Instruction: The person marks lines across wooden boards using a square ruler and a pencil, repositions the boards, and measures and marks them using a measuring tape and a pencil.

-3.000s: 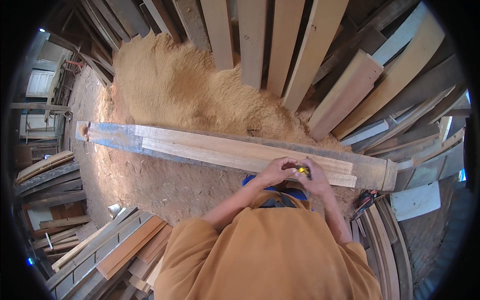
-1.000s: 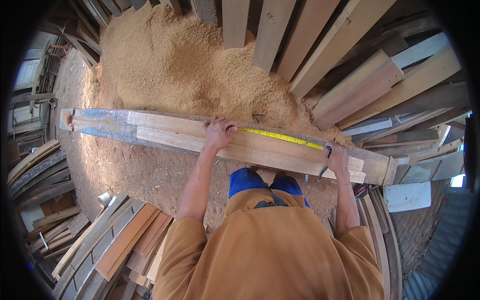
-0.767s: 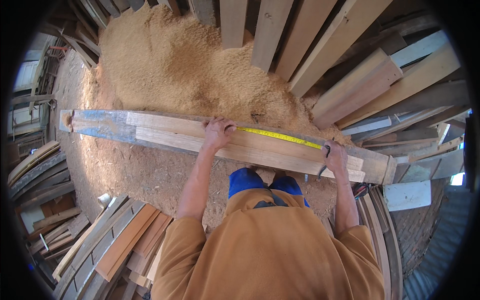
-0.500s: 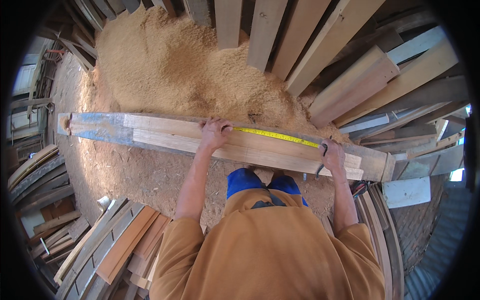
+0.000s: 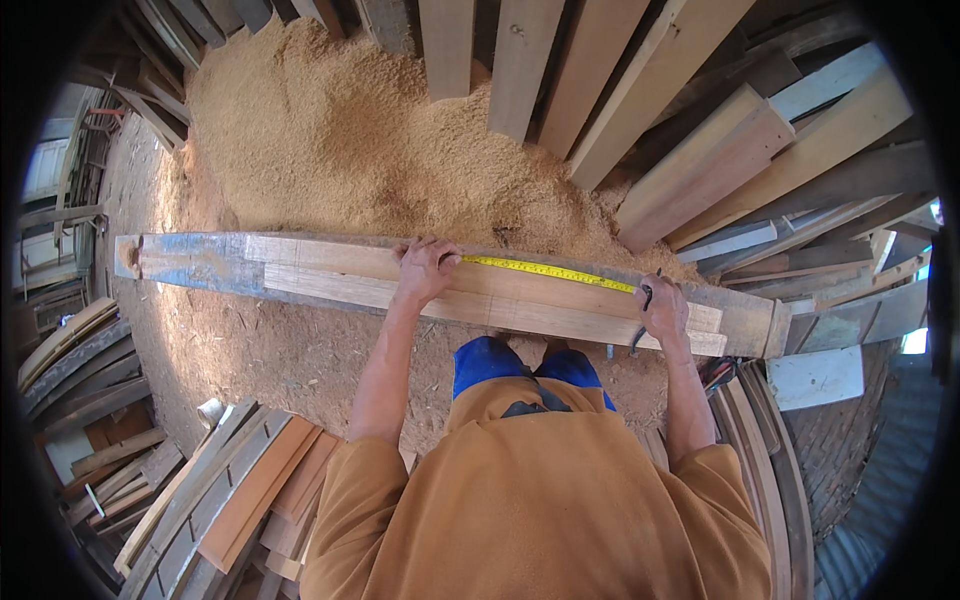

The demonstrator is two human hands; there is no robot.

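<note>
A yellow tape measure point(image 5: 550, 271) is stretched along two pale wooden strips, the far strip point(image 5: 345, 257) and the near strip point(image 5: 350, 290). They lie side by side on a long, worn plank bench point(image 5: 195, 257). My left hand point(image 5: 428, 270) is closed on the tape's left end, over the far strip. At its right end my right hand point(image 5: 663, 308) grips the tape, with a black strap point(image 5: 640, 335) hanging beside the fingers. A thin dark tip pokes up above that hand; its kind I cannot tell. Fingers hide whatever part of the tape's case is there.
Beyond the bench a sawdust heap point(image 5: 330, 140) spreads over the ground. Thick wooden beams point(image 5: 525, 65) lean in from the far right. Stacked boards point(image 5: 255, 490) lie near left, and curved planks point(image 5: 750, 450) near right. A white panel point(image 5: 815, 378) sits by the bench's right end.
</note>
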